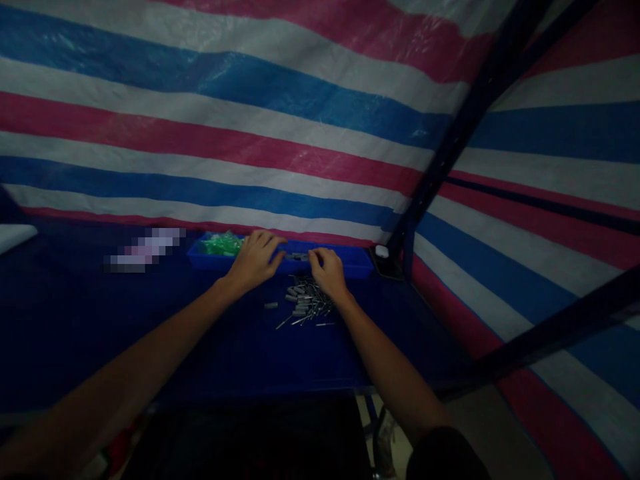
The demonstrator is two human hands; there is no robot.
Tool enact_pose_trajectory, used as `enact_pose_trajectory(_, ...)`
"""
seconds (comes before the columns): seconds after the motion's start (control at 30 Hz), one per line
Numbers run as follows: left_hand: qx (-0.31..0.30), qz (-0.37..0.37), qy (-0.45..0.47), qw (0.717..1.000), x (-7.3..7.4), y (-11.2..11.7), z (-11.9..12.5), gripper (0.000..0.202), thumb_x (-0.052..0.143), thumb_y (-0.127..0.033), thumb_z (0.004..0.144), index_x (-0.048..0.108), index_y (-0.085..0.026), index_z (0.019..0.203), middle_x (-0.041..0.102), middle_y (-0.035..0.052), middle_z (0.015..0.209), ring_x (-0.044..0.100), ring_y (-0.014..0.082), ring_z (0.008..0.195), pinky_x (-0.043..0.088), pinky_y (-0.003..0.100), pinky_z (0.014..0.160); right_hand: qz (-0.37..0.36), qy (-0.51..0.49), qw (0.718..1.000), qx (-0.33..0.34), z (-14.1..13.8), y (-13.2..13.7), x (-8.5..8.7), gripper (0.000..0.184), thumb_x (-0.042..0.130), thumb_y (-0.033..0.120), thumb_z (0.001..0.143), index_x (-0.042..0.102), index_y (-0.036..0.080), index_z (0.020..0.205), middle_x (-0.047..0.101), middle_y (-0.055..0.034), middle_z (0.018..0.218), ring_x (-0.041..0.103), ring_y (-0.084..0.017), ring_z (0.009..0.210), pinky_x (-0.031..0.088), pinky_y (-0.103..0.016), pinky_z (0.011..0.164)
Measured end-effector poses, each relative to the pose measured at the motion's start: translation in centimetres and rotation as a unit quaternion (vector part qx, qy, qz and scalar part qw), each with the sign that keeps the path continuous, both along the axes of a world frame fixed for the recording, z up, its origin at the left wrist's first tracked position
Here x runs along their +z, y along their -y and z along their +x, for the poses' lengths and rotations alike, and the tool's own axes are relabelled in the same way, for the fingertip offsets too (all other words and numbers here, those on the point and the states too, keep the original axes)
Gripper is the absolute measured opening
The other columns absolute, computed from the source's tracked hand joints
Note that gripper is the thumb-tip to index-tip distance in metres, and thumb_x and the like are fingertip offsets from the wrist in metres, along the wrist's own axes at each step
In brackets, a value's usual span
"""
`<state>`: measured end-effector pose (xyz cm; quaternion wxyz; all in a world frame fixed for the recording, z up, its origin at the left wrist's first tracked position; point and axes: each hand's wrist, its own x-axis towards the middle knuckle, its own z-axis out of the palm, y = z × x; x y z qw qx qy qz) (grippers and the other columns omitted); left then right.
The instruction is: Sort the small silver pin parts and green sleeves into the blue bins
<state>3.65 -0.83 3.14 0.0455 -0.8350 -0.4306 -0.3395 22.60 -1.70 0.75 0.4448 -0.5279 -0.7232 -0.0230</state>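
Observation:
My left hand [256,260] is over the blue tray [357,263], its thumb and fingers apart with nothing visible between them. It is beside the green plastic pieces [220,244], which look bagged in clear film, at the tray's left end. My right hand [327,272] is at the tray's front edge, fingers curled and thumb pressed in; what they pinch, if anything, is too small to tell. Between the hands, several small grey pieces [299,256] lie in the tray. Below my right hand is a pile of thin metal rods and grey cylinders [303,300], partly covered by that hand.
One grey cylinder [271,305] lies apart on the dark blue table [225,360]. A dark flat item with a white round object [381,251] is by the frame post [417,207]. A blurred-out item [145,251] lies left of the tray. Striped sheeting [250,147] hangs behind.

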Motion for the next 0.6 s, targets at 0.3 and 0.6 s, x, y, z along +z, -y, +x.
enact_pose_trajectory(0.3,-0.207,-0.234,-0.102,0.945,-1.9,2.8,-3.7,0.032,0.058,-0.044,0.071,0.059,-0.020,0.092,0.057,0.0041,0.092,0.053,0.0164,0.082,0.041,0.028,0.075,0.000,0.045,0.999,0.018,-1.4,0.8,0.2,0.021,0.044,0.028,0.087,0.060,0.018,0.077,0.061,-0.0026,0.073,0.051,-0.016,0.072,0.036,-0.028,0.071)
enact_pose_trajectory(0.6,-0.136,-0.292,0.056,0.945,-2.9,1.5,-3.2,0.028,0.050,-0.043,0.076,0.058,-0.016,0.084,0.060,0.0026,0.075,0.055,0.0148,0.069,0.042,0.027,0.066,0.015,0.093,0.992,0.083,-2.4,2.0,0.7,0.018,0.045,0.026,0.085,0.060,0.017,0.087,0.060,-0.0041,0.077,0.051,-0.017,0.077,0.038,-0.029,0.074)
